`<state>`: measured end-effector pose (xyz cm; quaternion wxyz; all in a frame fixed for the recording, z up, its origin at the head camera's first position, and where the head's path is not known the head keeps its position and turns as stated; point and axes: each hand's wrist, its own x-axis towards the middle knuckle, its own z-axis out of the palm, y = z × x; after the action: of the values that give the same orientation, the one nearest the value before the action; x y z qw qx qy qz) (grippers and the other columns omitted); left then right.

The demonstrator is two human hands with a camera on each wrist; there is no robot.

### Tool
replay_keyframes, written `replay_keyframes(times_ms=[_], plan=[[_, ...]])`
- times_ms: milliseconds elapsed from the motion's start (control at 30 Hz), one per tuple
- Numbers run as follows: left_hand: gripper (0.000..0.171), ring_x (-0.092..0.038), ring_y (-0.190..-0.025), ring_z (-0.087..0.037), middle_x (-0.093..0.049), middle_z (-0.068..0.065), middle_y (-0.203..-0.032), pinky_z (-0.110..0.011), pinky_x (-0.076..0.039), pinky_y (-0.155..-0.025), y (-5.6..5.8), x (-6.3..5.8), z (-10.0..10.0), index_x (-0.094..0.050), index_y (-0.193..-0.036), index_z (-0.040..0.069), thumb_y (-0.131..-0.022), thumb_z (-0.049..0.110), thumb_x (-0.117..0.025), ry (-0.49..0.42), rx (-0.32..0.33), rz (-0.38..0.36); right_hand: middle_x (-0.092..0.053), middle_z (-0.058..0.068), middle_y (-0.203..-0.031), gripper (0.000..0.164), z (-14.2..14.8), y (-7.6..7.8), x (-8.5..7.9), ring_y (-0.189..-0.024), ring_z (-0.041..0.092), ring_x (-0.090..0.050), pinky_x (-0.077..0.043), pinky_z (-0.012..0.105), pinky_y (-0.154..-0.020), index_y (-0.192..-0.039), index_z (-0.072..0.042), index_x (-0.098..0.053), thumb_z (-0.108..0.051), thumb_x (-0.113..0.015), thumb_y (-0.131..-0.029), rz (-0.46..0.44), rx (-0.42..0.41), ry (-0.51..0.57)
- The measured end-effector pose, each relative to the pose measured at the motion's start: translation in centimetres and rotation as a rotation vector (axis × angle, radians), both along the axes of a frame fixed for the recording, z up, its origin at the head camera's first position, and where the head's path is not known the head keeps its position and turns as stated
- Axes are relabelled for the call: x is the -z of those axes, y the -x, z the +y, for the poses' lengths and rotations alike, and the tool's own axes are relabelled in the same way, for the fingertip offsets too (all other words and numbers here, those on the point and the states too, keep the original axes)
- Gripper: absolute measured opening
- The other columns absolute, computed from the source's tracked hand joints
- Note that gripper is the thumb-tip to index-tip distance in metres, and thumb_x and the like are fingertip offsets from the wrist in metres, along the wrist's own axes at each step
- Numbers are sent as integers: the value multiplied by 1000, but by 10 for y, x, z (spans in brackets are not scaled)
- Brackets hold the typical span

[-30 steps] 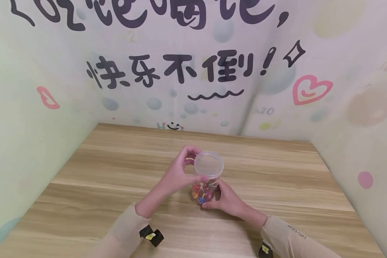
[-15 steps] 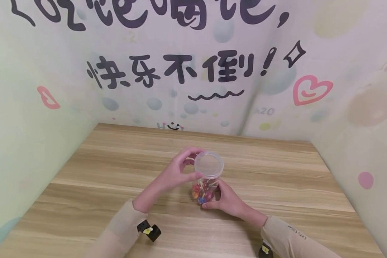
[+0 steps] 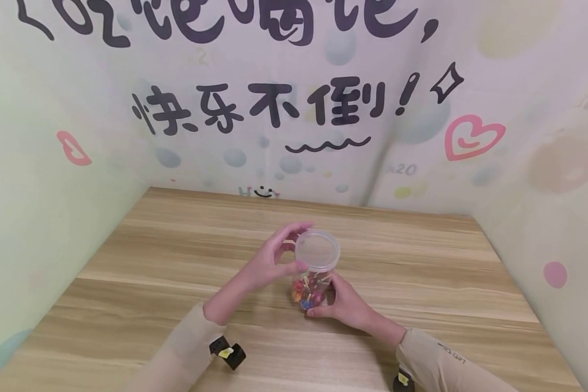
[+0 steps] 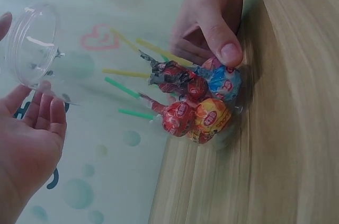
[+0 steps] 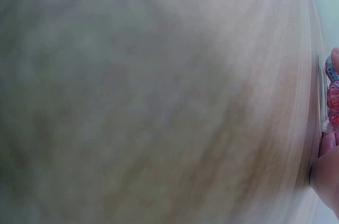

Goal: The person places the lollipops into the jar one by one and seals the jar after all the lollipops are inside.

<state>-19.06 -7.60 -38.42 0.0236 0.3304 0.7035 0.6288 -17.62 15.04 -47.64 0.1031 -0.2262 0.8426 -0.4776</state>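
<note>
A clear plastic jar (image 3: 323,283) stands upright on the wooden table, with its round clear lid (image 3: 317,250) on top. Inside it, several wrapped lollipops (image 4: 180,118) lie heads down, in red, orange, blue and dark wrappers, with yellow and green sticks pointing up. My left hand (image 3: 264,264) curls round the left side of the lid, thumb in front and fingers behind. Low on the jar's right side, my right hand (image 3: 350,306) grips the base; its thumb shows against the blue lollipop in the left wrist view. At the right wrist view's edge, only part of the hand shows.
The wooden table (image 3: 176,234) reaches back to a pale wall (image 3: 215,147) with black writing and printed bubbles. Further walls (image 3: 544,218) close in on both sides. Black wrist devices (image 3: 227,353) sit below both sleeves.
My left thumb has slid back along the lid's front edge toward the left, and the left forearm has shifted slightly left. The right hand and the jar have stayed in place.
</note>
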Motion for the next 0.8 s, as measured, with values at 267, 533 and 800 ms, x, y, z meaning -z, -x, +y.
replay_keyframes(times_ms=[267,533,800], plan=[[86,-50,-119,-20,-53,-7,-133,-34,-48,-98,-10,3,11,-42,-139,6,-72,38,-88,20,-192,-34,-60,2,-135,90,2,2,4,-118,20,-58,-43,34,-103,-145,-19,-41,-30,-89,-71,18,-10,-4],[78,-51,-118,-25,-55,-8,-129,-38,-48,-98,-9,3,10,-46,-135,8,-75,35,-86,40,-194,-12,-59,0,-137,93,1,2,4,-119,19,-58,-43,36,-104,-147,-21,-39,-31,-90,-69,25,-15,-8],[71,-47,-121,-22,-50,-6,-138,-46,-45,-104,-5,1,2,-45,-144,11,-85,39,-75,59,-67,24,-59,0,-136,95,1,2,3,-120,19,-58,-43,40,-105,-147,-21,-39,-29,-91,-68,24,-7,4]])
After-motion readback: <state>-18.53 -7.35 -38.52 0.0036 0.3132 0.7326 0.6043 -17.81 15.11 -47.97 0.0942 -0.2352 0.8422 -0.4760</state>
